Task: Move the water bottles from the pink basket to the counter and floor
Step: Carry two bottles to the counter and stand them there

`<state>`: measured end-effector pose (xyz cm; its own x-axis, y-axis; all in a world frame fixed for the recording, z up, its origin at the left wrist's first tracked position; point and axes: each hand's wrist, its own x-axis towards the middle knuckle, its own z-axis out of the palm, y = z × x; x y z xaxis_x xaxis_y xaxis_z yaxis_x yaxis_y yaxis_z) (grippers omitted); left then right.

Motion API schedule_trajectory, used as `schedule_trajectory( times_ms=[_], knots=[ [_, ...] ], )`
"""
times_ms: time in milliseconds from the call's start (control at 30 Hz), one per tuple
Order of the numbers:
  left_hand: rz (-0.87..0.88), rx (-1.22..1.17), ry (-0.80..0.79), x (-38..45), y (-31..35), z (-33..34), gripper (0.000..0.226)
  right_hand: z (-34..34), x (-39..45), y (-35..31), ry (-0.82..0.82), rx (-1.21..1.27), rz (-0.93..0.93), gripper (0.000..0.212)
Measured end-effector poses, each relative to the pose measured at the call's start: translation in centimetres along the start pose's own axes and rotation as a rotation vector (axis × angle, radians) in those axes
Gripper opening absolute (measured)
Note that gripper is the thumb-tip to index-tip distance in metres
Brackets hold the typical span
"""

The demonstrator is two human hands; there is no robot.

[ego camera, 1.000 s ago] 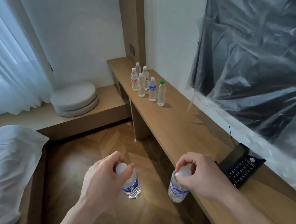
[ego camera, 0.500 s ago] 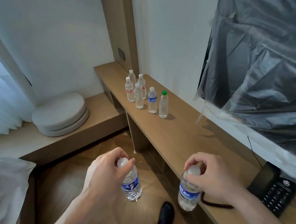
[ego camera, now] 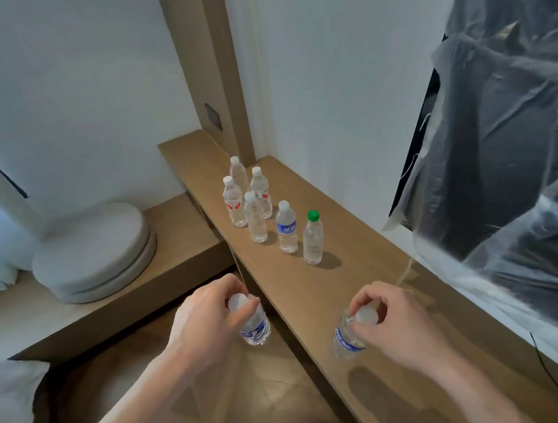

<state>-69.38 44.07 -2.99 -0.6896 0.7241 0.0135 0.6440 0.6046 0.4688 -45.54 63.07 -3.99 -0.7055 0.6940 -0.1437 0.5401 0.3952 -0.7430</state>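
The left hand (ego camera: 209, 318) reaches forward with fingers and thumb curled round the cap and neck of a blue-label bottle (ego camera: 254, 325), which hangs over the wood floor (ego camera: 251, 398) just off the counter's (ego camera: 369, 291) near edge. The right hand (ego camera: 394, 322) pinches the cap of a second bottle (ego camera: 347, 337) the same way, above the counter's front edge; whether its base touches the wood cannot be told.

Since half a second ago both hands have moved forward, the right one from beside the edge to over the counter, and the phone has left the view.

Farther along the counter six bottles (ego camera: 264, 209) stand upright toward its far corner, the nearest green-capped. Plastic-covered dark sheeting (ego camera: 503, 129) hangs at right. A round cushion (ego camera: 92, 254) lies on the lower ledge at left.
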Motion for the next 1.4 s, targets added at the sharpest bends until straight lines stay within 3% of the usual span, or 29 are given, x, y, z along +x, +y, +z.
schedule_trajectory(
  times_ms=[300, 767, 1033, 1400],
  knots=[
    [0.047, -0.013, -0.137, 12.7, -0.6, 1.9, 0.023, 0.1, 8.1, 0.9, 0.084, -0.026, 0.153, 0.013],
    [0.423, 0.054, -0.458, 30.0, -4.3, 9.6, 0.027, 6.7, 19.8, 0.9, 0.227, 0.018, 0.502, 0.016],
    [0.572, 0.070, -0.563, 33.9, -5.2, 12.3, 0.027, 10.5, 23.4, -0.5, 0.265, 0.037, 0.618, 0.021],
    [0.764, 0.211, -0.550, 34.9, -4.0, 13.0, 0.033, 12.1, 23.3, -1.2, 0.300, 0.085, 0.664, 0.019]
  ],
)
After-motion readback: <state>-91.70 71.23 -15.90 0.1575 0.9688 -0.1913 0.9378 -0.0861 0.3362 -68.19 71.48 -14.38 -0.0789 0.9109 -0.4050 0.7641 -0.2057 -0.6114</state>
